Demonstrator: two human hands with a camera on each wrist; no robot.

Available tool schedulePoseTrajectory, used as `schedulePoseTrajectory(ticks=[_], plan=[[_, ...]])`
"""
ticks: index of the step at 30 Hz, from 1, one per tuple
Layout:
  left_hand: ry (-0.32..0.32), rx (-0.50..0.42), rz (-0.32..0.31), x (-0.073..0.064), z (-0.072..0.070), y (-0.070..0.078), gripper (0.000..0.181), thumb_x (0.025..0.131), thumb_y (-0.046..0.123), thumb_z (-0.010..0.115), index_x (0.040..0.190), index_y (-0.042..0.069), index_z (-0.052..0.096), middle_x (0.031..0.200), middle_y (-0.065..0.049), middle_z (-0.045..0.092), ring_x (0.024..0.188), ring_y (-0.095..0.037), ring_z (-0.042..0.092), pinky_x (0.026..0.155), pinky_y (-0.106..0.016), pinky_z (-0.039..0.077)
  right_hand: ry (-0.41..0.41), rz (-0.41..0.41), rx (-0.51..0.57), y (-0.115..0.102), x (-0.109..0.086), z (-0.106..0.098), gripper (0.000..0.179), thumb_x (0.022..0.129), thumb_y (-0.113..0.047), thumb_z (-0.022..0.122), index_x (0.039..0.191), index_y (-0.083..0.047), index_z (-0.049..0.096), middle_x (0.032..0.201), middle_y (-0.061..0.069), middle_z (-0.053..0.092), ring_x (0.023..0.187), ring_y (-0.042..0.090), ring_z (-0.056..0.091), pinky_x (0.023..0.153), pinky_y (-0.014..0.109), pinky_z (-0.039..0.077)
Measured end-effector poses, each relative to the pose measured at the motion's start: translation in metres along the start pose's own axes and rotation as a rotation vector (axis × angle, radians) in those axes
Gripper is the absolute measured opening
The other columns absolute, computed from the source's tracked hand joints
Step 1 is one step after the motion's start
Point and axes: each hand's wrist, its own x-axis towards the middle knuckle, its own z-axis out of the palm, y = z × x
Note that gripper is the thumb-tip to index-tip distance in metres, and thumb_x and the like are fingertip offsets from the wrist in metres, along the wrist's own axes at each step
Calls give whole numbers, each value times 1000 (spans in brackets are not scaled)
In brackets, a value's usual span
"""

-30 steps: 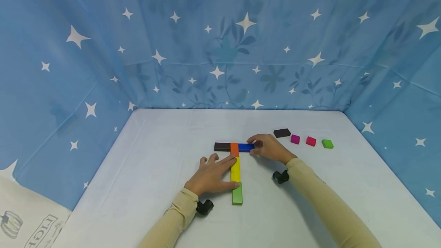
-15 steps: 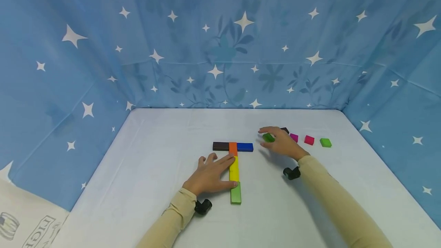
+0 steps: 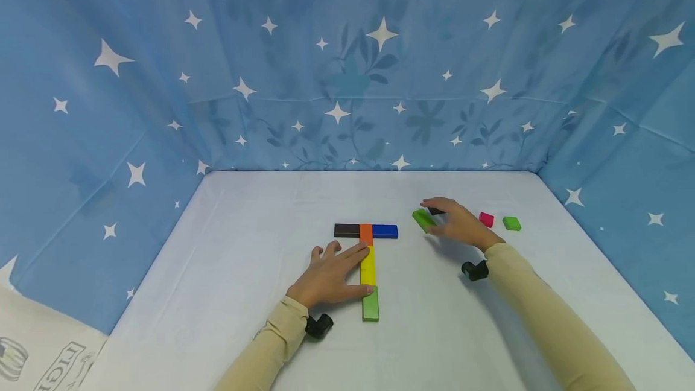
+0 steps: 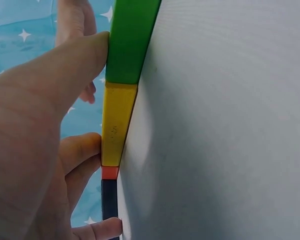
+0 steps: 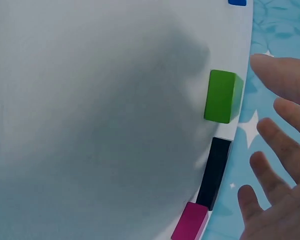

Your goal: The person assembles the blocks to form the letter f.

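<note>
Coloured blocks form a T on the table: a dark block (image 3: 346,230), an orange block (image 3: 366,233) and a blue block (image 3: 385,232) across the top, then a yellow block (image 3: 367,267) and a light green block (image 3: 370,305) down the stem. My left hand (image 3: 329,279) rests beside the stem, fingertips at the yellow block and thumb at the light green one. To the right, my right hand (image 3: 458,225) hovers with fingers spread, holding nothing. Near its thumb lies a green block (image 3: 422,220); its fingers partly cover a black block (image 3: 436,210).
A magenta block (image 5: 191,221) shows in the right wrist view, hidden behind the right hand from the head. Farther right lie a red block (image 3: 486,219) and a small green block (image 3: 511,223). A blue starred curtain (image 3: 347,137) surrounds the table (image 3: 244,210).
My right hand has left the blue block and moved right, past the green block toward the black one. My left hand has stayed at the stem.
</note>
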Motion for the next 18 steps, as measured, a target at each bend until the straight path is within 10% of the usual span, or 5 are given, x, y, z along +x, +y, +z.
schedulePoseTrajectory(ticks=[18], plan=[[7, 9, 0, 0, 0, -2, 85, 96, 68, 66, 167, 27, 42, 172, 10, 35, 146, -37, 38, 113, -68, 26, -52, 7, -64, 11, 5, 8, 66, 89, 1, 77, 151, 2, 56, 155, 28, 51, 142, 50, 45, 112, 68, 40]])
